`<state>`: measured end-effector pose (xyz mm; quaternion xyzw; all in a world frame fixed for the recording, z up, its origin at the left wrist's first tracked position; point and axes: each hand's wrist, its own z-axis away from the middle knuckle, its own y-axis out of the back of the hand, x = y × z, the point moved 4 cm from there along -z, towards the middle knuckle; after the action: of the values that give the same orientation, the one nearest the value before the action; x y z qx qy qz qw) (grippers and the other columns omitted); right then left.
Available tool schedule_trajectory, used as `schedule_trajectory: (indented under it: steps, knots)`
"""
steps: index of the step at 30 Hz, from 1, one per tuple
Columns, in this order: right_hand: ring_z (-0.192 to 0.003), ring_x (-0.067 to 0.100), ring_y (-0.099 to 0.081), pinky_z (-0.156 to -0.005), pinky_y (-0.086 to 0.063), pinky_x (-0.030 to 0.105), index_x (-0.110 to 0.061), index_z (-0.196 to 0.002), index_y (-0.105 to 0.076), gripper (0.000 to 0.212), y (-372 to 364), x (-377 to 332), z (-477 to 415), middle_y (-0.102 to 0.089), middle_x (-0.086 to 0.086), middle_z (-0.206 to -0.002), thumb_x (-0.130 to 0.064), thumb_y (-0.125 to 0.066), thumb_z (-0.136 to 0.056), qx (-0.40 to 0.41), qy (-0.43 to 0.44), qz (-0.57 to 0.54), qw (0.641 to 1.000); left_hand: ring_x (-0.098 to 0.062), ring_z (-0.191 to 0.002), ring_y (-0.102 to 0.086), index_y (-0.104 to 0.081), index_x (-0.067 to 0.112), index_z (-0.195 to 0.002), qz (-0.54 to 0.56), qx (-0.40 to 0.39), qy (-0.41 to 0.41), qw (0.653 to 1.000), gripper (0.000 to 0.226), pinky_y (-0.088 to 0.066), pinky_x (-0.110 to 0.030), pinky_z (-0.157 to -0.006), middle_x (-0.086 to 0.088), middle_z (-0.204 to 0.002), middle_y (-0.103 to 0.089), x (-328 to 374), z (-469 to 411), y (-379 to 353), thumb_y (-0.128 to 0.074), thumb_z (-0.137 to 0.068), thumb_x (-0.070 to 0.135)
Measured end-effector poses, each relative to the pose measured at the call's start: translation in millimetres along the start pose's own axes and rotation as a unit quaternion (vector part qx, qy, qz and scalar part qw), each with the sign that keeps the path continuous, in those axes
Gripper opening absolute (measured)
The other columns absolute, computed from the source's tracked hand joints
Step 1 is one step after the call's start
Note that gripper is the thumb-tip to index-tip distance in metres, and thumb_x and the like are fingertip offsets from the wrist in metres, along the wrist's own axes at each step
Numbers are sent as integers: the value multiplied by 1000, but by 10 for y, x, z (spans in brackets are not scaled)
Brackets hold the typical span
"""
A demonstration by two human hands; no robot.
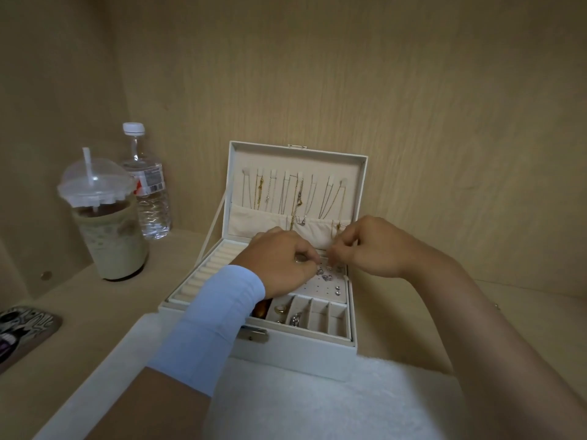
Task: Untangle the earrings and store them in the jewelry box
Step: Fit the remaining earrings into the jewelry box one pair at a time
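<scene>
Centre frame: left hand (279, 265) and right hand (371, 249) nearly meet, fingers curled in narrow pinches; can't tell what's held. Small silver stud earrings (325, 276) lie just below, in open white rectangular jewelry box (301, 350), long axis left-right, latch toward frame bottom.

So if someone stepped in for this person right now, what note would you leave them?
Left hand: fingers curled, tips pinched above the earring panel; whatever it grips is too small to see.
Right hand: likewise curled, its tips almost meeting the left's.
Jewelry box: open, facing the person.
Done: several earrings sit on the panel.
Left: probably free whatever is between the fingertips, then seat it in the panel's bare holes.
</scene>
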<state>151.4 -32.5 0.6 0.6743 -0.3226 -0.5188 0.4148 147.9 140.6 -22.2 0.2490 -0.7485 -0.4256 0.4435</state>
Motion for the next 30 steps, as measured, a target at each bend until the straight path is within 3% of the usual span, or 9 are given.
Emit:
schedule_trajectory:
  steps: [5, 7, 13, 16, 18, 20, 24, 26, 30]
  knots:
    - [-63, 3, -60, -70, -50, 27, -19, -79, -78, 22, 360, 219, 197, -74, -1, -82, -38, -69, -88, 74, -15, -76, 994, -8, -112, -51, -74, 38, -92, 80, 52, -5, 995, 17, -40, -38, -105, 21, -103, -64, 189, -36, 35, -58, -89, 33]
    - [-68, -3, -61, -71, -48, 21, -24, -82, -79, 18, 527, 417, 332, -74, -8, -85, -37, -69, -89, 94, -27, -78, 992, -8, -109, -54, -73, 36, -93, 99, 64, -16, 993, 17, -44, -35, -100, 18, -104, -64, 387, -79, 17, -57, -89, 32]
    - [-60, -12, -56, -63, -39, 12, -28, -84, -75, 8, 779, 1143, 773, -71, -13, -88, -30, -70, -90, 102, -79, -20, 992, -7, -90, -61, -74, 28, -101, 87, 10, -56, 995, 17, -49, -25, -88, 15, -102, -69, 1157, -370, -343, -61, -91, 29]
    - [-79, -1, -66, -77, -52, 20, -35, -83, -72, 13, 737, 1483, 892, -71, -17, -89, -23, -70, -87, 71, -107, 15, 992, -11, -92, -63, -72, 29, -97, 51, -50, -42, 997, 14, -49, -25, -89, 12, -103, -70, 1428, -553, -667, -61, -89, 30]
    - [-80, 5, -68, -82, -55, 27, -36, -85, -71, 15, 669, 1670, 901, -72, -14, -94, -21, -69, -85, 45, -131, 37, 990, -14, -97, -63, -69, 35, -88, 27, -82, -28, 996, 9, -51, -30, -93, 12, -104, -69, 1539, -646, -885, -61, -87, 30]
    - [-77, 4, -67, -81, -57, 28, -36, -92, -74, 15, 589, 1796, 880, -73, -13, -97, -24, -71, -82, 32, -147, 46, 987, -15, -100, -63, -67, 38, -87, 9, -106, -10, 994, 11, -51, -33, -95, 13, -106, -69, 1593, -719, -1080, -60, -86, 29]
    - [-79, 5, -64, -80, -54, 25, -36, -106, -76, 21, 471, 1888, 841, -71, -14, -103, -32, -69, -86, 21, -161, 55, 985, -20, -109, -62, -71, 36, -107, -14, -116, 29, 993, 25, -49, -34, -99, 8, -119, -67, 1601, -812, -1349, -55, -89, 29]
    - [-93, 8, -65, -83, -51, 25, -37, -107, -76, 23, 435, 1908, 836, -71, -14, -104, -30, -71, -85, 15, -163, 63, 985, -20, -111, -62, -71, 35, -110, -13, -116, 39, 992, 25, -49, -32, -98, 7, -120, -68, 1588, -843, -1442, -57, -90, 34]
    - [-89, 6, -64, -76, -47, 24, -37, -98, -78, 19, 411, 1967, 826, -74, -17, -95, -28, -71, -84, 9, -171, 69, 983, -15, -106, -64, -75, 35, -103, -22, -93, 50, 994, 23, -49, -26, -89, 13, -113, -70, 1580, -910, -1545, -61, -86, 42]
